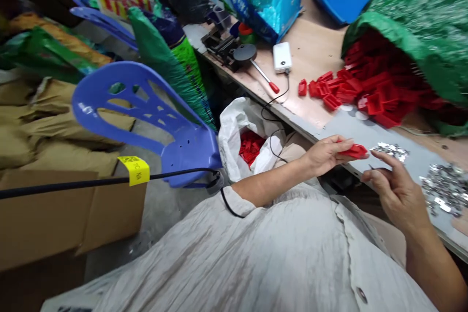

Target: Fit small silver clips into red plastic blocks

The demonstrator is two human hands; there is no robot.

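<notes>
My left hand (327, 156) is closed around a red plastic part (354, 151), held out over the front edge of the table. Close by on the right, my right hand (397, 187) has its index finger stretched toward that part. Between its thumb and curled fingers a small metal piece (370, 167) pokes out; its shape is too small to make out. Just beyond the hands lies a little heap of shiny metal pieces (391, 151), and a larger pile of metal pieces (444, 187) sits to the right on the grey surface (413, 165).
Many red plastic parts (380, 92) spill from a green sack (420, 24). A white device (282, 57) with a cable and a lever tool (252, 58) stand farther left. Below the table edge is a white bag (234, 131) with red parts, beside a blue chair (190, 148).
</notes>
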